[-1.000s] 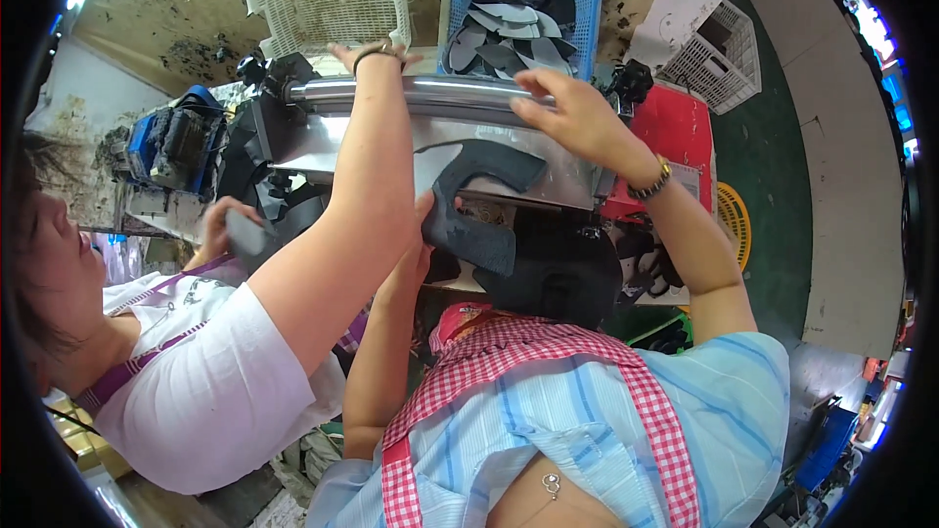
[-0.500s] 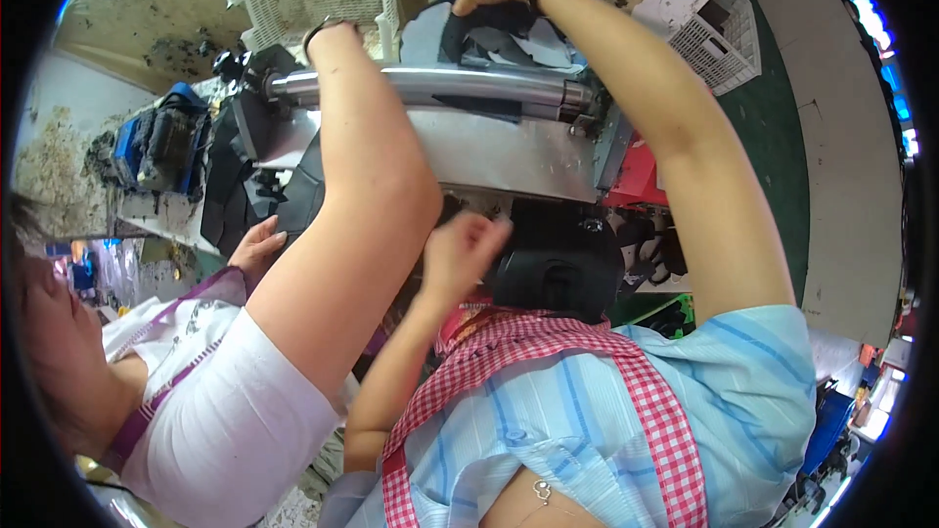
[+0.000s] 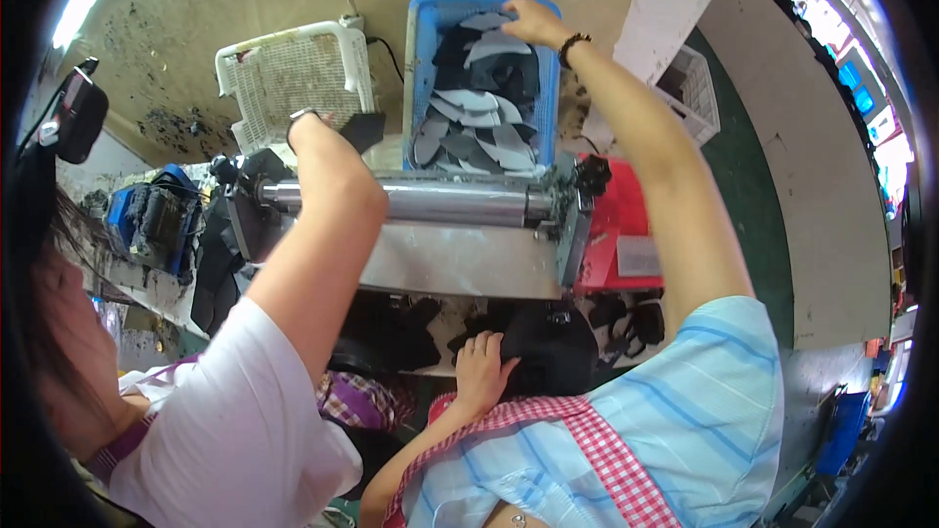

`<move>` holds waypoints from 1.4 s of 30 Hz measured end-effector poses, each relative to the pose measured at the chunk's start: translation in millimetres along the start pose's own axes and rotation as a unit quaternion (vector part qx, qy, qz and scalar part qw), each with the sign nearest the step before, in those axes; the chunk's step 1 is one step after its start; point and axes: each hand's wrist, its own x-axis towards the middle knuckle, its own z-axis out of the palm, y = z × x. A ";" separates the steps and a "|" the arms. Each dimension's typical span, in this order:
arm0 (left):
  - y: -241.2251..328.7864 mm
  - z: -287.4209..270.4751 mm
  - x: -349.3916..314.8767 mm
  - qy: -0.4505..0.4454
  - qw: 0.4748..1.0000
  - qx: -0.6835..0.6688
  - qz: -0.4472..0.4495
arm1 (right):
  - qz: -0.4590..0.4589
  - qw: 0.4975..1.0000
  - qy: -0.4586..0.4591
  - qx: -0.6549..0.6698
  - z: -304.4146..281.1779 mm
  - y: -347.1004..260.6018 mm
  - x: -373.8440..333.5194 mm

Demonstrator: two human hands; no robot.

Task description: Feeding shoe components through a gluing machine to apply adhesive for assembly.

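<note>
My right hand (image 3: 533, 22) is at the far rim of a blue plastic basket (image 3: 412, 88). Its fingers curl down beside a grey-white cut piece (image 3: 486, 21), and what they pinch, if anything, is hidden. Dark and pale curved cut pieces (image 3: 497, 152) lie overlapping in the basket. Low in front of me, my left hand (image 3: 481, 372) rests with fingers stretched and thumb apart on a black, smooth item (image 3: 553, 347). Between my two hands runs a machine with a shiny metal roller (image 3: 455, 203) above a pale metal plate (image 3: 469, 259).
A co-worker in a white shirt (image 3: 230, 420) reaches across the roller's left end, near a black piece (image 3: 364, 132) by a white basket (image 3: 230, 68). Black scraps (image 3: 636, 323) lie below a red machine part (image 3: 626, 200). A white crate (image 3: 694, 98) stands right.
The view has shifted, showing more of the blue basket. My right hand has moved to its far rim. My left hand, raised with curled fingers before, now lies flat on the black item.
</note>
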 end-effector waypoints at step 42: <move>-21.2 -122.5 66.3 0.051 0.747 -0.616 -0.245 | -0.069 0.992 -0.025 0.102 52.1 -175.4 -110.2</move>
